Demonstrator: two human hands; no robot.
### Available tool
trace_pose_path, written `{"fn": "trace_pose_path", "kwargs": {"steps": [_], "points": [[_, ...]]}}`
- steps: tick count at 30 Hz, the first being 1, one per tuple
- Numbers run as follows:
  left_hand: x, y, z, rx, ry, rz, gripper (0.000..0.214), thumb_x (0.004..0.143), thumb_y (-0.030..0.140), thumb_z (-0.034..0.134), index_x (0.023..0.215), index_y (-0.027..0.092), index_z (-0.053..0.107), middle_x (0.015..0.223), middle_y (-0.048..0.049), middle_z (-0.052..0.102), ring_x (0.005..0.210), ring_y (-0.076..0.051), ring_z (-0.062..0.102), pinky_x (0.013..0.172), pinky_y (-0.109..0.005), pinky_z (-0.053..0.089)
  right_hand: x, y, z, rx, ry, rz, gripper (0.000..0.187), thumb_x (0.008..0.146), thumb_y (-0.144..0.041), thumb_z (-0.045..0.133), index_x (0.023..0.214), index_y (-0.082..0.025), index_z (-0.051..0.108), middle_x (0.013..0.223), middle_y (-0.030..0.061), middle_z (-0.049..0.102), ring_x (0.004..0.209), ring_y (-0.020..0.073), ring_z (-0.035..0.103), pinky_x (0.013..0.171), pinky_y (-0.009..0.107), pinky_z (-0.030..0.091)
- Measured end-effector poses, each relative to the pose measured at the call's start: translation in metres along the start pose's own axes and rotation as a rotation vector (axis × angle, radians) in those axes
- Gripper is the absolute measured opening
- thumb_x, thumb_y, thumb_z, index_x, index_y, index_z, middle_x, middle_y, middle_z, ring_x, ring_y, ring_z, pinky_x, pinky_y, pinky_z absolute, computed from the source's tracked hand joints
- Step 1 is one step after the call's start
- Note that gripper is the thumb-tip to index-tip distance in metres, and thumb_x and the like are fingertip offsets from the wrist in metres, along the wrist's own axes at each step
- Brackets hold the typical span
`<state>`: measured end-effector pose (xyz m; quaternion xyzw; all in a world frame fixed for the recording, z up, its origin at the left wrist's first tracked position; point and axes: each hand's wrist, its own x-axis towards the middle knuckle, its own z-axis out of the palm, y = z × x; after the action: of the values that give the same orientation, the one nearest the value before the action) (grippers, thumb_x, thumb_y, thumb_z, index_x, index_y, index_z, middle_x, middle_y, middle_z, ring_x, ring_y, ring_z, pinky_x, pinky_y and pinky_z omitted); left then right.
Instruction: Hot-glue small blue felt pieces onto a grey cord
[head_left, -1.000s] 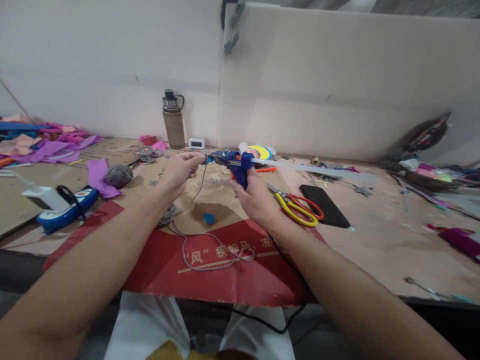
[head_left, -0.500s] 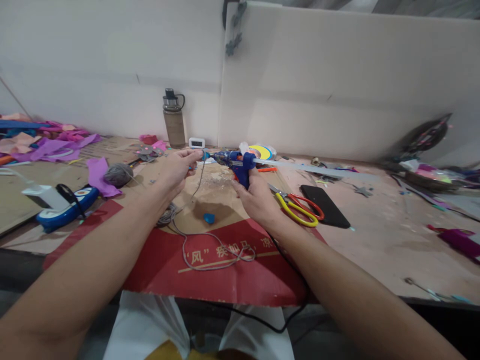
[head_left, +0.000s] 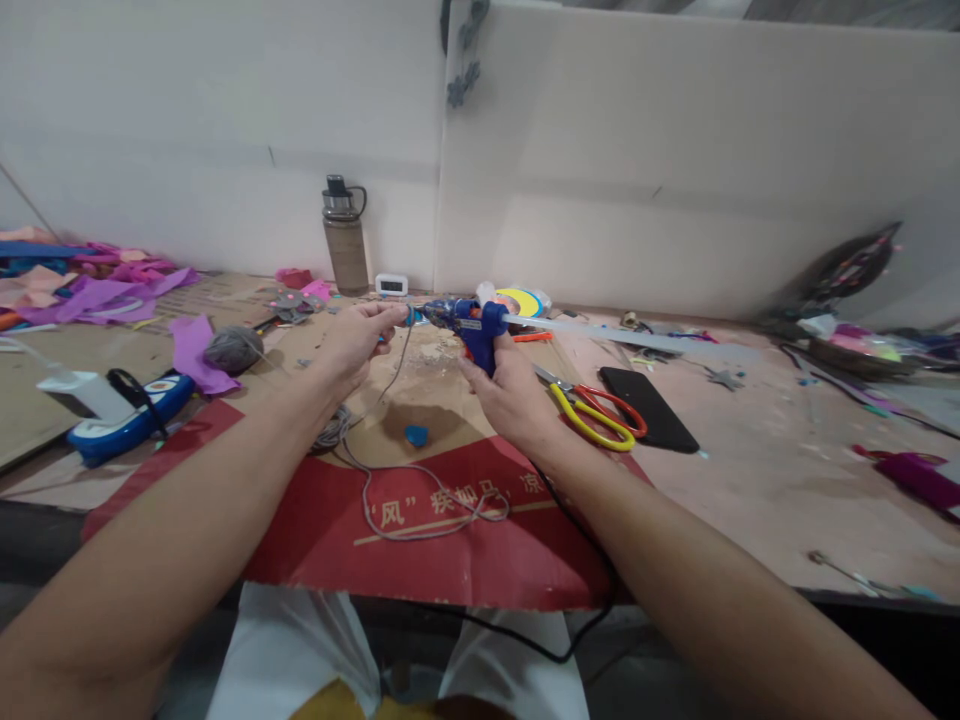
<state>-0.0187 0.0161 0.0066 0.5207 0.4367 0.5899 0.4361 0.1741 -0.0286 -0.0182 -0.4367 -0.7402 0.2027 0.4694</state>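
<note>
Over cardboard, glue gun near held blue piece, much as before

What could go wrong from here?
1. Burn: the left hand pinches a small blue piece close to the nozzle of the glue gun in the right hand; if hot, it could catch the fingertips.
2. Tangle: the grey string lies in loose loops on the red cardboard and might knot.
3. Snag: a black cord sags below the table edge and might catch a leg.

Cord on cardboard, scissors beside phone
</note>
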Motion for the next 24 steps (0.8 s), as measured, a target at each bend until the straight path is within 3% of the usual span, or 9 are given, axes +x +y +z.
{"fn": "trace_pose_path", "kwargs": {"steps": [9,15,24], "points": [[0.0015,-0.0038,0.0,0.042,-0.016,0.002,0.021,0.065,0.028,0.075,0.063,0.013,0.061,0.059,0.0004,0.052,0.048,-0.005,0.035,0.04,-0.017,0.022,0.0001,-0.0008,0.0003,-0.001,0.004,-0.007,0.044,0.086,-0.026,0.051,0.131,-0.022,0.049,0.11,0.0119,0.064,0.098,0.0259,0.06,0.082,0.042,0.052],[-0.0007,0.0036,0.001,0.0,0.067,-0.02,0.016,0.063,0.024,0.075,0.065,0.014,0.063,0.058,0.0009,0.052,0.048,-0.006,0.035,0.041,-0.019,0.023,0.0005,0.0022,-0.0006,-0.006,0.003,0.004,0.045,0.086,-0.027,0.051,0.131,-0.021,0.049,0.108,0.0112,0.065,0.092,0.0249,0.061,0.081,0.042,0.052],[0.004,0.0001,-0.0033,-0.028,0.056,-0.007,0.013,0.066,0.023,0.071,0.062,0.014,0.062,0.059,0.0004,0.051,0.047,-0.005,0.033,0.039,-0.02,0.02,-0.0001,0.002,-0.0014,0.003,0.023,0.015,0.043,0.085,-0.027,0.052,0.127,-0.022,0.05,0.1,0.0095,0.065,0.086,0.0233,0.061,0.081,0.042,0.051]]}}
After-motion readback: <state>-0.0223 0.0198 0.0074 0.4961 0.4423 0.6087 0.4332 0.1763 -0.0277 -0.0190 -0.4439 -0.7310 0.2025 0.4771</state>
